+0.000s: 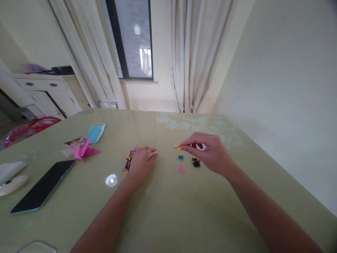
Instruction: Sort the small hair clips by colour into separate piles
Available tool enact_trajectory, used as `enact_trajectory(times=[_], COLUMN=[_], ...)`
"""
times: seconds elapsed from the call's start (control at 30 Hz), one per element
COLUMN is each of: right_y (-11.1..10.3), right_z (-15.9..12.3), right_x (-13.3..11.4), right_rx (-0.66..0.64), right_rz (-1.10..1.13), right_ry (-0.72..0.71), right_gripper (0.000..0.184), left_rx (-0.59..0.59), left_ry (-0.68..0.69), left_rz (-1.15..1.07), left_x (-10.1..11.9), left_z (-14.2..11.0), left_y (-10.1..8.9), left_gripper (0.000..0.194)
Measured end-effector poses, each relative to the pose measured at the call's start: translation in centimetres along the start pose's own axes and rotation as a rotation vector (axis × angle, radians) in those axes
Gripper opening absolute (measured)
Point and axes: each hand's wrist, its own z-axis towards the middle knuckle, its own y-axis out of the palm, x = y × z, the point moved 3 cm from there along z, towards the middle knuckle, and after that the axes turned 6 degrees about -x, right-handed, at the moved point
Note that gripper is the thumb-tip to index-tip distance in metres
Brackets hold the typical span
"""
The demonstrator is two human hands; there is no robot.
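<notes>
My left hand (143, 161) rests on the table, palm down, thumb apart from the fingers. It partly covers a pile of small multicoloured bands (127, 162), which look like tiny rubber bands. On the right, my right hand (207, 151) pinches a thin orange-red piece between thumb and fingertips; its exact kind is too small to tell. Right under that piece lies a small yellow cluster (179, 149), partly hidden. Nearer to me are a blue cluster (180, 157), a pink cluster (180, 169) and a black cluster (196, 162), the black one close below my right hand.
Left of my left hand are a shiny clear dome (111, 180), a dark-screened phone or tablet (43, 186), a pink folded paper shape (84, 150) and a blue face mask (95, 134). White objects (13, 182) sit at the left edge. A wall (289, 88) borders the table's right side.
</notes>
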Motion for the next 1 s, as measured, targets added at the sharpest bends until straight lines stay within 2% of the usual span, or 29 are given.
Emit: enact_trajectory(times=[0.07,0.13,0.27,0.4,0.47,0.53,0.73,0.83,1.0], right_y=[-1.0,-1.5,-1.9,-2.4,-2.7,-2.6,-0.5,0.8,2.0], right_z=[-0.2,-0.4,-0.7,-0.5,-0.3,-0.1,-0.8,-1.4,-2.1], right_x=[-0.6,-1.0,-1.5,-1.3,0.0,2.3,10.7,12.5,13.7], right_rx=[0.014,0.032,0.057,0.057,0.022,-0.046,-0.296,-0.364,-0.387], right_rz=[-0.016,-0.031,-0.043,-0.100,-0.188,-0.311,-0.685,-0.776,-0.819], right_ry=[-0.040,-0.068,-0.087,-0.064,-0.018,0.064,0.451,0.522,0.567], right_gripper=[0.009,0.009,0.010,0.010,0.012,0.015,0.022,0.027,0.030], left_rx=[-0.025,-0.078,-0.132,-0.085,-0.034,0.005,0.076,0.097,0.076], left_ry=[-0.007,-0.010,0.014,0.036,0.037,0.047,0.091,0.106,0.111], left_rz=[0.236,0.331,0.353,0.360,0.340,0.285,0.078,-0.028,-0.266], left_x=[-0.3,-0.5,-0.4,-0.5,-0.6,-0.6,-0.2,0.1,0.6], left_z=[-0.2,-0.3,-0.3,-0.2,-0.2,-0.2,0.0,0.1,0.0], left_y=[0.3,0.6,0.7,0.6,0.5,0.4,0.0,-0.2,0.0], left_gripper=[0.022,0.023,0.024,0.022,0.021,0.021,0.021,0.022,0.022])
